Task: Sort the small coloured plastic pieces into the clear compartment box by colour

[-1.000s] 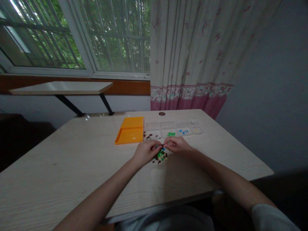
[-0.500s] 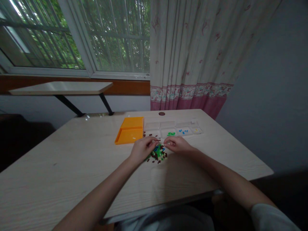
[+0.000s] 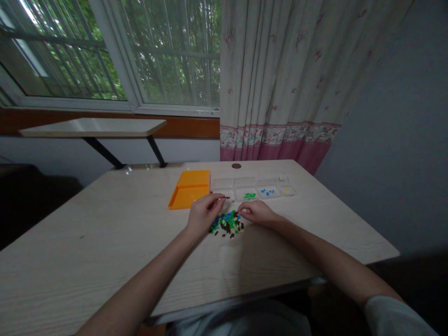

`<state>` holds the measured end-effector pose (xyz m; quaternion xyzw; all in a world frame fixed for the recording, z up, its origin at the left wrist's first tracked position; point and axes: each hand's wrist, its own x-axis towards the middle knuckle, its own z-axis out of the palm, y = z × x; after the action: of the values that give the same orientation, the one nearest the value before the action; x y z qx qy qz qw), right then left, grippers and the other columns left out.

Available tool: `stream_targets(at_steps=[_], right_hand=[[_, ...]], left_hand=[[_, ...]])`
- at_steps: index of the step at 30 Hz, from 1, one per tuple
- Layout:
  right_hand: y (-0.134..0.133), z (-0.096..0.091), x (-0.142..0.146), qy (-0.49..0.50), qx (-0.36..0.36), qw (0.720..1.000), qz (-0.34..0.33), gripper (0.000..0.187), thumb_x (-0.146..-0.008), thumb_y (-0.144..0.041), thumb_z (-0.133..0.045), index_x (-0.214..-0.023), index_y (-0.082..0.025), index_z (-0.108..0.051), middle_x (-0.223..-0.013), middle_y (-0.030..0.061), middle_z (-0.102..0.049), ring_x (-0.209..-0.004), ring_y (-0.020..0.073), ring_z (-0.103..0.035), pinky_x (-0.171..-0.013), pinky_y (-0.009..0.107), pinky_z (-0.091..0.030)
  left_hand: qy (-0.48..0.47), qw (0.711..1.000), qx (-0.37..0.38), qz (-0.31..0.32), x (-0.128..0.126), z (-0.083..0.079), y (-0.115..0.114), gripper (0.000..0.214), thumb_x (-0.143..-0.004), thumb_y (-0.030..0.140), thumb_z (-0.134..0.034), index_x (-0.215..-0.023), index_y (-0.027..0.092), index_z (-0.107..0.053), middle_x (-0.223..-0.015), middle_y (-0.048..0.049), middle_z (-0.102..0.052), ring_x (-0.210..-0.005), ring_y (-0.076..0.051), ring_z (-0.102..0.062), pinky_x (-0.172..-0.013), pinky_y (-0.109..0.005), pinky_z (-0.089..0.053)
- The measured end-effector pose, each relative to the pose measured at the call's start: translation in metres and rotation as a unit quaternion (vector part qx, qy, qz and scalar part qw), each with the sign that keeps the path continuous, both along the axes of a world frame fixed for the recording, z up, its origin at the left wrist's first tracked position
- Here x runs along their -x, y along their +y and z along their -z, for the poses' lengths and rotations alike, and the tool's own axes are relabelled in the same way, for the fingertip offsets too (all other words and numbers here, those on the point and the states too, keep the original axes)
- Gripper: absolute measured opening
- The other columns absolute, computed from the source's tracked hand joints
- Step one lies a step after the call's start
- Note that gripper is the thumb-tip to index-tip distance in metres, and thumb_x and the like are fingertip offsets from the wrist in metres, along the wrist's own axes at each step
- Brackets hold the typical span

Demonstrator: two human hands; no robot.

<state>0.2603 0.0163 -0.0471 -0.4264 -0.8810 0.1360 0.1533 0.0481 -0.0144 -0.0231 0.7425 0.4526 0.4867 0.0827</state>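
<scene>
A small heap of tiny green, blue and dark brown pieces (image 3: pixel 227 223) lies on the pale wooden table (image 3: pixel 105 233). My left hand (image 3: pixel 203 212) is raised just left of the heap, fingers pinched on a dark brown piece over the near left cell of the clear sorting tray (image 3: pixel 259 185). My right hand (image 3: pixel 255 211) rests at the heap's right edge, fingertips pinched together on the pieces; what it holds is too small to make out. The tray's cells hold brown, green, blue and yellow pieces.
An orange lid or shallow tray (image 3: pixel 189 189) lies left of the clear tray. A round cable hole (image 3: pixel 236 165) sits near the table's far edge. Behind are a window, a floral curtain (image 3: pixel 280 79) and a narrow side table (image 3: pixel 91 127).
My left hand has lifted away from the heap and moved up toward the clear tray with a brown piece. My right hand has stayed at the heap. More of the heap now shows.
</scene>
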Motion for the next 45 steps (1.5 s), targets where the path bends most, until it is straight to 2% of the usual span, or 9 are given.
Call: stream_targets(at_steps=[11,18,23,25,31,36,45], right_hand=[[0.002,0.003,-0.001,0.008,-0.006,1.000,-0.008,0.021,-0.082,-0.032,-0.047,-0.090,-0.020,-0.062,-0.058,-0.0021,-0.054,-0.052,0.0082,-0.046,-0.054,0.018,-0.030],[0.005,0.001,-0.003,0.033,-0.006,0.999,-0.017,0.018,-0.081,-0.026,-0.049,-0.085,-0.016,-0.063,-0.064,0.0006,-0.057,-0.056,0.0090,-0.049,-0.056,0.018,-0.033],[0.003,-0.003,-0.004,0.053,-0.004,0.999,-0.007,0.018,-0.081,-0.027,-0.048,-0.085,-0.016,-0.063,-0.059,-0.0005,-0.055,-0.052,0.0087,-0.047,-0.053,0.018,-0.033],[0.001,-0.004,-0.004,0.065,-0.016,0.998,0.006,0.019,-0.081,-0.028,-0.048,-0.085,-0.016,-0.062,-0.058,-0.0011,-0.054,-0.050,0.0084,-0.045,-0.052,0.018,-0.032],[-0.006,-0.005,-0.003,0.121,-0.111,0.986,0.007,0.026,-0.083,-0.035,-0.044,-0.087,-0.016,-0.062,-0.053,-0.0014,-0.052,-0.047,0.0079,-0.044,-0.050,0.018,-0.032],[-0.009,-0.003,0.001,0.131,-0.163,0.978,-0.027,0.027,-0.084,-0.036,-0.043,-0.086,-0.017,-0.061,-0.054,-0.0011,-0.054,-0.047,0.0077,-0.045,-0.052,0.017,-0.034],[-0.009,0.000,0.004,0.134,-0.154,0.979,-0.020,0.026,-0.084,-0.036,-0.044,-0.086,-0.017,-0.061,-0.052,-0.0019,-0.053,-0.046,0.0075,-0.045,-0.051,0.017,-0.034]], left_hand=[[-0.016,1.000,0.008,-0.013,0.000,-0.001,-0.001,0.023,-0.079,0.033,-0.052,-0.084,0.015,-0.065,-0.070,-0.0024,-0.064,-0.055,-0.009,-0.052,-0.056,-0.019,-0.042],[0.049,0.992,0.070,-0.092,0.009,0.013,0.024,0.029,-0.079,0.041,-0.050,-0.082,0.017,-0.066,-0.063,-0.0011,-0.063,-0.055,-0.011,-0.053,-0.054,-0.020,-0.037],[0.094,0.982,0.097,-0.131,0.015,0.020,0.038,0.026,-0.078,0.042,-0.051,-0.079,0.020,-0.066,-0.069,-0.0014,-0.066,-0.060,-0.013,-0.056,-0.053,-0.020,-0.034],[0.095,0.984,0.102,-0.109,0.015,0.020,0.037,0.026,-0.078,0.041,-0.050,-0.078,0.020,-0.066,-0.069,-0.0017,-0.066,-0.060,-0.013,-0.056,-0.054,-0.020,-0.035],[0.130,0.986,0.089,0.046,0.001,0.015,0.021,0.025,-0.078,0.039,-0.053,-0.083,0.019,-0.066,-0.066,-0.0004,-0.063,-0.058,-0.010,-0.053,-0.054,-0.018,-0.036],[0.147,0.983,0.078,0.075,-0.010,0.013,0.011,0.026,-0.076,0.040,-0.055,-0.088,0.020,-0.066,-0.054,0.0026,-0.055,-0.051,-0.008,-0.048,-0.050,-0.017,-0.033],[0.149,0.983,0.073,0.079,-0.012,0.012,0.009,0.021,-0.077,0.034,-0.055,-0.087,0.019,-0.066,-0.056,0.0025,-0.056,-0.050,-0.007,-0.046,-0.049,-0.016,-0.032]])
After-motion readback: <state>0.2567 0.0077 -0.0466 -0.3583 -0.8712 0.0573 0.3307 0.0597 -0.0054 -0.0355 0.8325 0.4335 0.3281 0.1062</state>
